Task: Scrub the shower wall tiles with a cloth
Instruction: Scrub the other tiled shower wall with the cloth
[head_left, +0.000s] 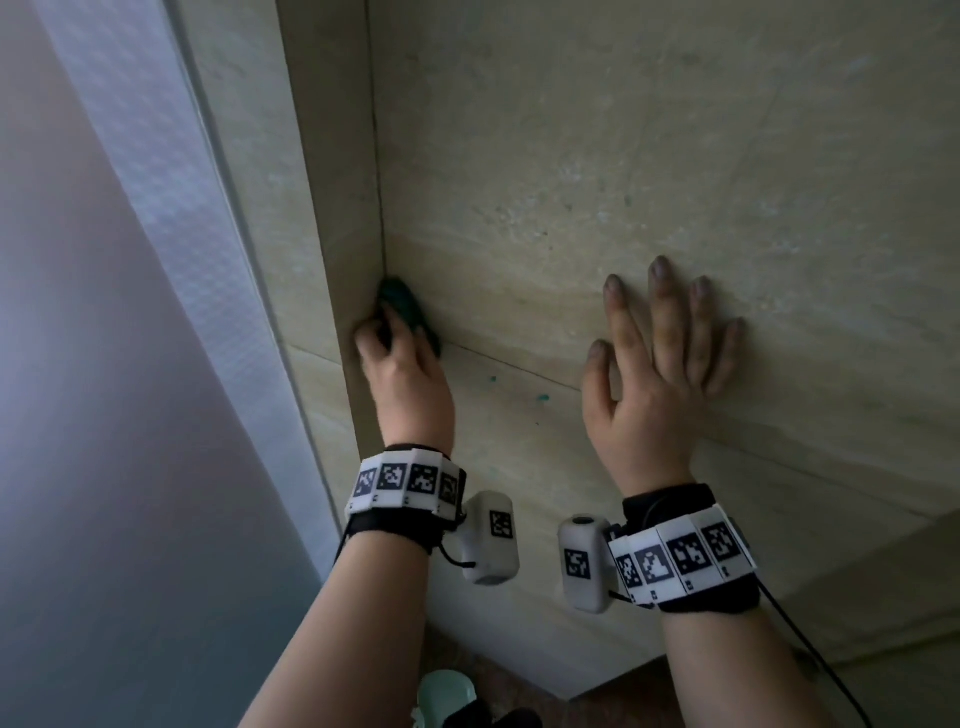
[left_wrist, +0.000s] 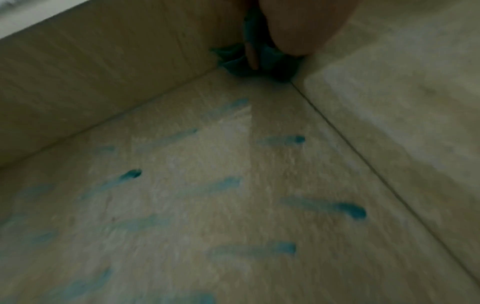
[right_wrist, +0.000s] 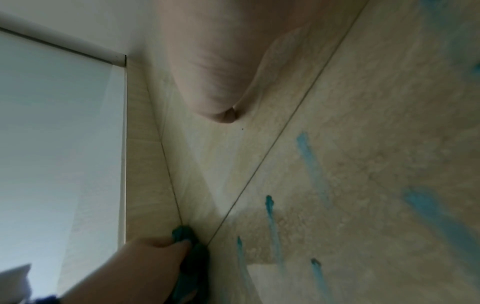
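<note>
No readable text; only black-white square marker codes on wrist bands (head_left: 405, 480).

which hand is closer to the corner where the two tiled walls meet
Left. The left hand grips the dark green cloth and presses it right into the corner. The right hand lies flat on the wall tile, well to the right of it.

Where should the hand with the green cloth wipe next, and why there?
Probably down and to the right. The left hand grips the cloth in the wall corner, and blue streaks sit unwiped on the tile below, while the right hand rests flat on the wall.
</note>
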